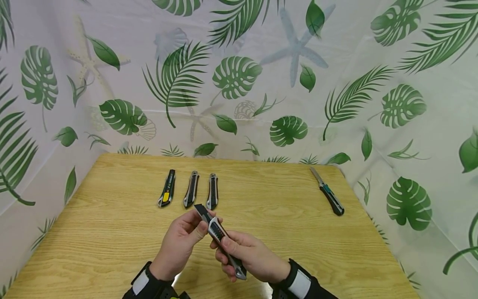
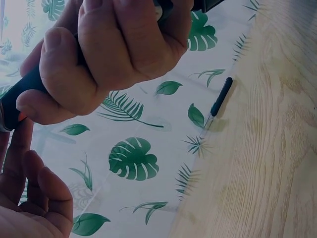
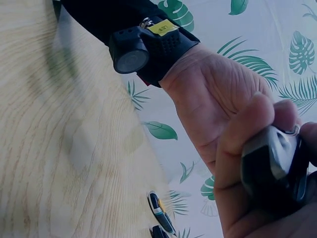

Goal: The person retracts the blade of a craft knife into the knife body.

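Wood-grain tabletop (image 1: 269, 195), white sheeting (image 1: 269, 101) along 3 sides, printed green leaves (image 1: 242, 74), pale starfish (image 1: 295, 47), shells (image 1: 169, 41).

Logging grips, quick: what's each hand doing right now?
Left hand: closed, pinching the utility knife near its blade.
Right hand: closed, gripping the same knife farther from the blade.

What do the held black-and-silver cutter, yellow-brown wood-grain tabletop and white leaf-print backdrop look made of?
Black-and-silver cutter: silver trim probably metal or metallic plastic, given its sheen; dull black grip likely plastic or rubber. Yellow-brown wood-grain tabletop: satin wood or laminate; grain lines fit both. White leaf-print backdrop: thin, matte fabric or plastic, judging by creases.
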Tool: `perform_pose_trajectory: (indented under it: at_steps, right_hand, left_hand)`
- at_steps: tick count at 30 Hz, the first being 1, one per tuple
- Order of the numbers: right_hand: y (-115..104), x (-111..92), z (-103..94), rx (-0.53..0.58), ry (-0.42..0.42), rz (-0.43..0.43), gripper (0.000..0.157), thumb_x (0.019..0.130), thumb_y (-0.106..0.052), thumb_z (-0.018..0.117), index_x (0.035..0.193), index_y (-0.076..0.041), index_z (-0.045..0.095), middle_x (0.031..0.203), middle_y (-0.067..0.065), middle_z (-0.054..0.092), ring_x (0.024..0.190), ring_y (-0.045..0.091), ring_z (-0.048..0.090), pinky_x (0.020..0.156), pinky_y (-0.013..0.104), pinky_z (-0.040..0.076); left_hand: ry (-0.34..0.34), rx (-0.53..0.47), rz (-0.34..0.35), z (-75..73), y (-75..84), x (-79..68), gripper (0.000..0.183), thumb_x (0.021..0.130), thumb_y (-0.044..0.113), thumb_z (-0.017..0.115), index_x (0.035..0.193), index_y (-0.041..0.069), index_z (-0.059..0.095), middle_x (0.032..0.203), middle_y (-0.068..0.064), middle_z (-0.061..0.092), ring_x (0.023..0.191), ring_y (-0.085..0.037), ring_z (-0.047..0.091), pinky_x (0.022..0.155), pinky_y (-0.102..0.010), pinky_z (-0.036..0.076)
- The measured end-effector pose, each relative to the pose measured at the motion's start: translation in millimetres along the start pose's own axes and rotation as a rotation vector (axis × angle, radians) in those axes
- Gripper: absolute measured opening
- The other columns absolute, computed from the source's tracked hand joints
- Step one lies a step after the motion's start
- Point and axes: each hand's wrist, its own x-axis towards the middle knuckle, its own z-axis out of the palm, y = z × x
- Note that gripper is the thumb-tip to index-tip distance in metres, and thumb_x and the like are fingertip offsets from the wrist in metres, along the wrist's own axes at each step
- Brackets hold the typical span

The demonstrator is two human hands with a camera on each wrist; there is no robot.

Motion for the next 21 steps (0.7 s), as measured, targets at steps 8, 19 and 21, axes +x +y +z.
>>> perform_pose_trajectory:
  at_steps: [8, 19, 21]
  right_hand:
    - [-1.2, -1.0, 0.1, 0.12, -0.102, 0.004, 0.029, 0.112, -0.015, 0.028, 0.132, 0.001, 0.04, 0.096, 0.001, 0.05, 0.073, 0.013, 0.05, 0.067, 0.026, 0.05]
    - [-1.5, -2.2, 0.8, 0.208, -0.207, 0.012, 0.039, 0.11, -0.006, 0.028, 0.149, -0.002, 0.025, 0.109, 0.004, 0.049, 0.085, 0.017, 0.05, 0.079, 0.03, 0.049]
    - [-1.7, -2.8, 0.8, 0.216, -0.226, 0.013, 0.042, 0.109, -0.004, 0.031, 0.15, -0.003, 0.022, 0.111, 0.005, 0.049, 0.088, 0.018, 0.05, 0.083, 0.031, 0.049]
  left_hand:
    - [-0.023, -0.042, 0.012, -1.7, -0.7, 0.3, 0.03, 0.103, 0.012, 0.051, 0.125, -0.007, 0.055, 0.121, -0.017, 0.063, 0.118, -0.036, 0.05, 0.101, -0.033, 0.043]
    - [-0.076, -0.062, 0.029, -4.5, 2.0, 0.0, 0.022, 0.104, 0.012, 0.048, 0.12, 0.009, 0.063, 0.12, -0.012, 0.063, 0.12, -0.038, 0.047, 0.103, -0.036, 0.039]
    - [-0.092, -0.066, 0.033, -4.8, 2.6, -0.3, 0.023, 0.105, 0.012, 0.047, 0.121, 0.011, 0.063, 0.12, -0.012, 0.064, 0.12, -0.038, 0.047, 0.102, -0.036, 0.04]
